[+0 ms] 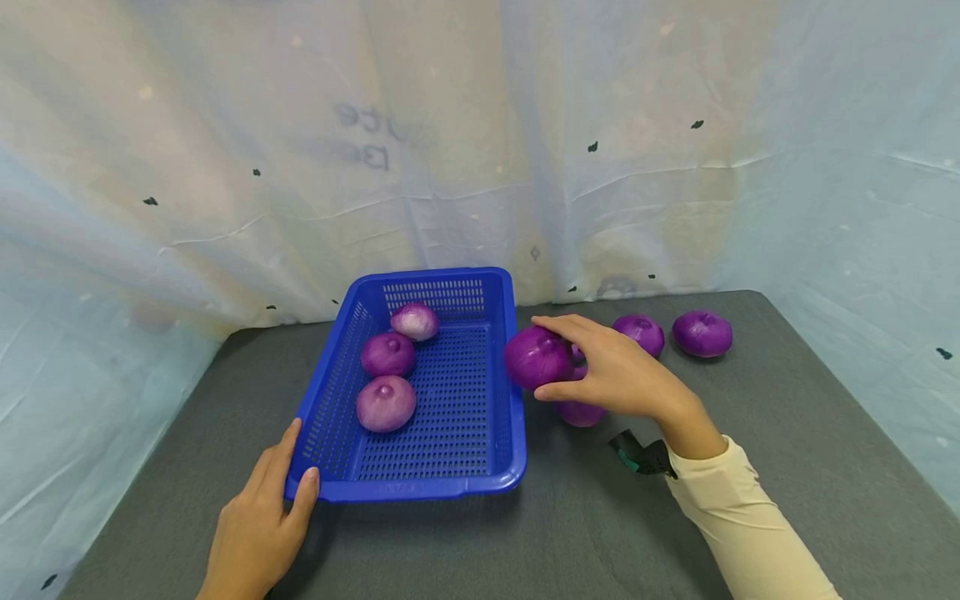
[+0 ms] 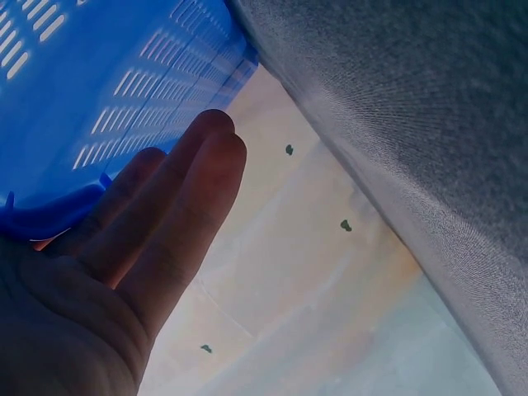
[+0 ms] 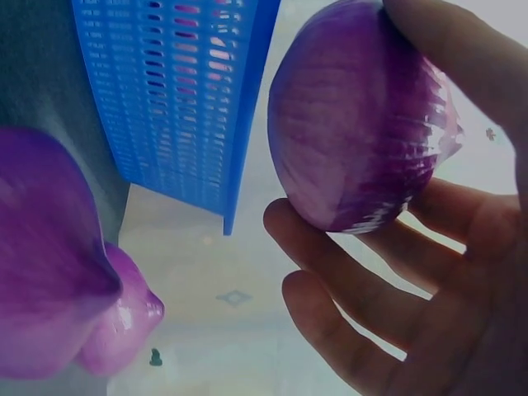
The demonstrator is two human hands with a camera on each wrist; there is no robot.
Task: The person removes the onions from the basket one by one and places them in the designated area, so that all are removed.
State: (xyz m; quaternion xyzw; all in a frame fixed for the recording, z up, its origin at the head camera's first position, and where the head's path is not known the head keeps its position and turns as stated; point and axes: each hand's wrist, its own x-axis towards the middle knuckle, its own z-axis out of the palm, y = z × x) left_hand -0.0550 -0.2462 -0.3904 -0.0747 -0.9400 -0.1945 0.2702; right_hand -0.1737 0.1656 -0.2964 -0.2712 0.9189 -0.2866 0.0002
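A red onion [image 1: 537,357] is held up in my right hand [image 1: 618,367], beside the basket's right rim. The right wrist view shows thumb and fingers around this glossy purple onion [image 3: 355,115]. My left hand [image 1: 258,508] rests at the near left corner of the blue plastic basket [image 1: 405,490], thumb at the front rim. In the left wrist view its fingers [image 2: 194,210] lie straight along the basket's outer wall [image 2: 140,107]. Inside the basket, along its left side, sit a pale-topped onion [image 1: 415,322] and two purple onions, one in the middle [image 1: 387,355] and one nearer [image 1: 386,404].
Under and behind my right hand lie more onions, partly hidden, one of them [image 1: 581,414] close to the basket. Two others, one [image 1: 640,334] and another [image 1: 702,334], lie at the back right of the grey table [image 1: 780,467]. A pale sheet [image 1: 450,125] hangs behind.
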